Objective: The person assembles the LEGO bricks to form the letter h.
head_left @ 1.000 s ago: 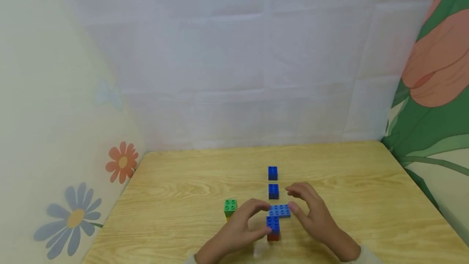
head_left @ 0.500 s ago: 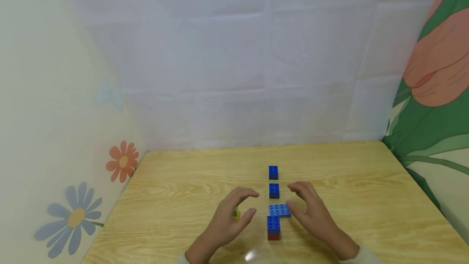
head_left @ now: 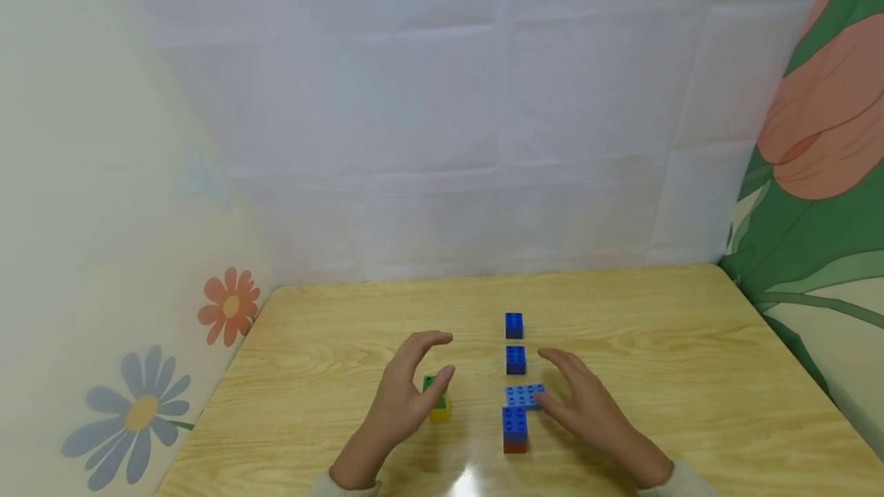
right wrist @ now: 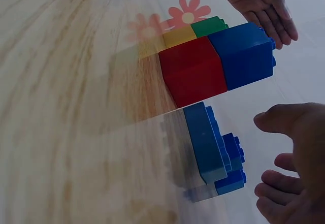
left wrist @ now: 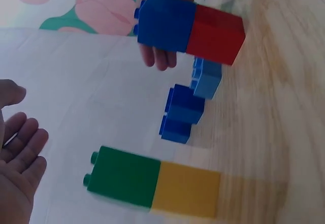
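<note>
Head view: the left hand (head_left: 399,391) and right hand (head_left: 588,406) have fingers curved well clear of their thumbs, holding nothing. Beside the left stands a green-on-yellow plastic brick stack (left wrist: 155,181); near the right, a light-blue oblong plastic brick (head_left: 521,396) and an upright blue-on-red plastic brick stack (head_left: 514,428), with two small dark-blue plastic bricks (head_left: 515,360) farther back on the wood-grain surface (head_left: 691,351). All look light, stiff, smooth and sturdy; opposite side walls, low down, seem the best hold.
</note>
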`<state>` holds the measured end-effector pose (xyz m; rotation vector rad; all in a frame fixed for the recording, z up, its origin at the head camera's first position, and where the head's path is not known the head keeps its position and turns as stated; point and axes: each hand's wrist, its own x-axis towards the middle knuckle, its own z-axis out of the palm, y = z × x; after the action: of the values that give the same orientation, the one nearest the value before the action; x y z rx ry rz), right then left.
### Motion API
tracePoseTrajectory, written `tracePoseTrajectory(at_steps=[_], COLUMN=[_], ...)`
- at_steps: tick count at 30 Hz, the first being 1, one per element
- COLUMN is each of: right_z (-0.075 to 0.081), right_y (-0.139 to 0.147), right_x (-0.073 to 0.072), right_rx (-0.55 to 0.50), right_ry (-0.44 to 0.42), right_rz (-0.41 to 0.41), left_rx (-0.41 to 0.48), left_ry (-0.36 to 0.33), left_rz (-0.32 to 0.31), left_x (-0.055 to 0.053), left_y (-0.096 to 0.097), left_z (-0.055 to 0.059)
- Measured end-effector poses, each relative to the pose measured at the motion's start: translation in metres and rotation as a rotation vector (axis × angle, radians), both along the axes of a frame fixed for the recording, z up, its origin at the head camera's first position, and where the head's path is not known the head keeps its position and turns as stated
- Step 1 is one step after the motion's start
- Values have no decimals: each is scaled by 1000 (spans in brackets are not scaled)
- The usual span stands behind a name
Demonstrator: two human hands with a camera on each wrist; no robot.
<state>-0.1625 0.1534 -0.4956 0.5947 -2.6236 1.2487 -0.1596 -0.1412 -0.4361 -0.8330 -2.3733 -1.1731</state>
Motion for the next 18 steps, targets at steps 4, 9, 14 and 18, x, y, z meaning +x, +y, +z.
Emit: tracePoseTrajectory(at_steps=[4, 9, 14, 18], right_z=[-1, -3, -6, -8], right_y=[-1, 0, 0, 0], right_x=[0, 0, 1, 1], right_rx=[27, 50, 71, 77], right_ry=[-7, -29, -56, -52], right_rz=[2, 13, 24, 47], left_rx=[-70, -107, -148, -175], left_ry=[-111, -271, -337, -363], left_rz=[23, 11, -32, -48], left_x=[-3, -5, -5, -7], left_y=[-13, -27, -34, -39], left_z=[7, 13, 13, 12])
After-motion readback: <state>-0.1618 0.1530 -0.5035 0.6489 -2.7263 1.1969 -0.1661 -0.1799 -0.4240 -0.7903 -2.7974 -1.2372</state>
